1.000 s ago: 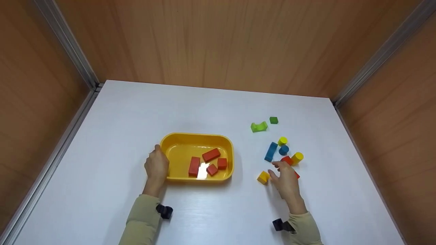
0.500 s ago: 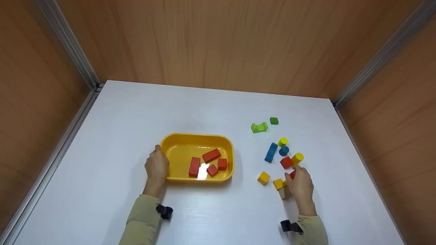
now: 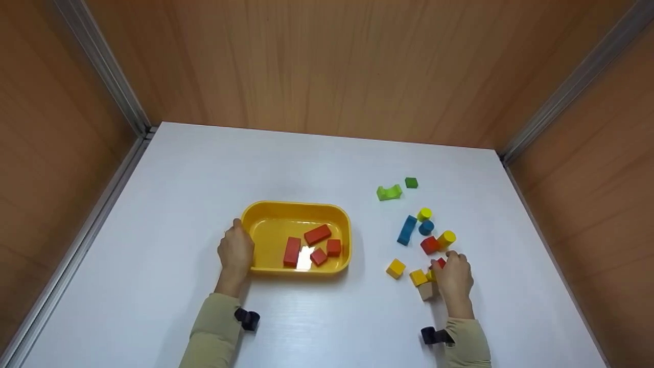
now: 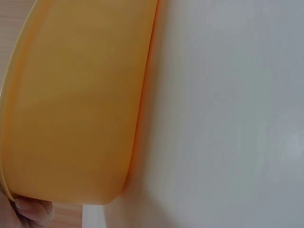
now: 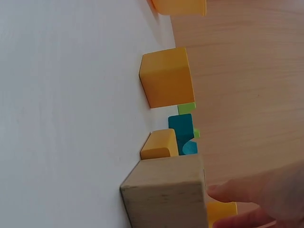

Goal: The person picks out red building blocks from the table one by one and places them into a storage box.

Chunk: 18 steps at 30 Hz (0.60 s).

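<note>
At the tray's left end, my left hand [image 3: 236, 250] grips the rim of a yellow plastic tray [image 3: 271, 203]; its fingertips [image 4: 34, 209] show under the rim in the left wrist view. Red blocks [image 3: 292, 251] lie inside the tray. On the right of the table, my right hand [image 3: 454, 277] pinches a small red block [image 3: 441, 262] between thumb and fingers, most of it hidden. Beside that hand are a plain wooden block [image 5: 166, 192], a yellow cube [image 3: 418, 277] and another partly covered yellow piece [image 5: 221, 212]. A second red block [image 3: 429, 245] lies just beyond the fingers.
Beyond the right hand stand yellow cylinders [image 3: 446, 238], a blue cylinder [image 3: 426, 227] and a long blue block [image 3: 407, 230]. Green pieces [image 3: 389, 192] lie farther back. Another yellow cube [image 3: 395, 268] sits between tray and hand. Wooden walls [image 3: 327, 66] enclose the white table.
My right hand has moved right and towards me from above the blocks, uncovering yellow and wooden ones, and has closed on a red block. My left hand and the tray stay put.
</note>
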Available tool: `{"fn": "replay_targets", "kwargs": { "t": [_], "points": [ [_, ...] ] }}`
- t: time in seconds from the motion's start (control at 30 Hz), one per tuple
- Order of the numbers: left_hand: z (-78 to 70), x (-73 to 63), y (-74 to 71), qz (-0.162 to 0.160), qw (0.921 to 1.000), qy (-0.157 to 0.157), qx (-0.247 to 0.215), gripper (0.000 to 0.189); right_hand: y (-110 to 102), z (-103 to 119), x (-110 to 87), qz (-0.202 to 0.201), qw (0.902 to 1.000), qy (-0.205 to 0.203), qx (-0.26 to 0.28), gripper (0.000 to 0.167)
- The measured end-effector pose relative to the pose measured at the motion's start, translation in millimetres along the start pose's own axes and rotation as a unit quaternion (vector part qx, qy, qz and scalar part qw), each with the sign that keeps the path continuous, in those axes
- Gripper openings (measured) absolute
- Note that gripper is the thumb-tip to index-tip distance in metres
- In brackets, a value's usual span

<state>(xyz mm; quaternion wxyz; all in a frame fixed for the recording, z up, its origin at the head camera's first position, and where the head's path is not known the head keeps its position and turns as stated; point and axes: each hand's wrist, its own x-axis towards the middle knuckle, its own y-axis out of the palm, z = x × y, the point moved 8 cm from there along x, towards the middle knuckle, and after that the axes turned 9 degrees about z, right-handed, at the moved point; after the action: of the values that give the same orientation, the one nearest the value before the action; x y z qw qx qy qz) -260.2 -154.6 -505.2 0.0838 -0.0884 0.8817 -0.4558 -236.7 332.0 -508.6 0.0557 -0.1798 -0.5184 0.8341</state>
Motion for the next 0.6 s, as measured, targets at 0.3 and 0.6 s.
{"fn": "replay_targets", "kwargs": {
  "t": [0.3,0.6],
  "points": [
    [-0.4,0.3,0.1,-0.006,1.0,0.002,0.001,0.019,8.9,-4.4,7.1,0.038,0.9987,0.011,0.033,0.041],
    [-0.7,0.0,-0.8,-0.014,0.9999,0.01,-0.001,0.02,9.6,-2.9,7.8,0.038,0.9981,-0.006,0.048,0.034]
  ]
}}
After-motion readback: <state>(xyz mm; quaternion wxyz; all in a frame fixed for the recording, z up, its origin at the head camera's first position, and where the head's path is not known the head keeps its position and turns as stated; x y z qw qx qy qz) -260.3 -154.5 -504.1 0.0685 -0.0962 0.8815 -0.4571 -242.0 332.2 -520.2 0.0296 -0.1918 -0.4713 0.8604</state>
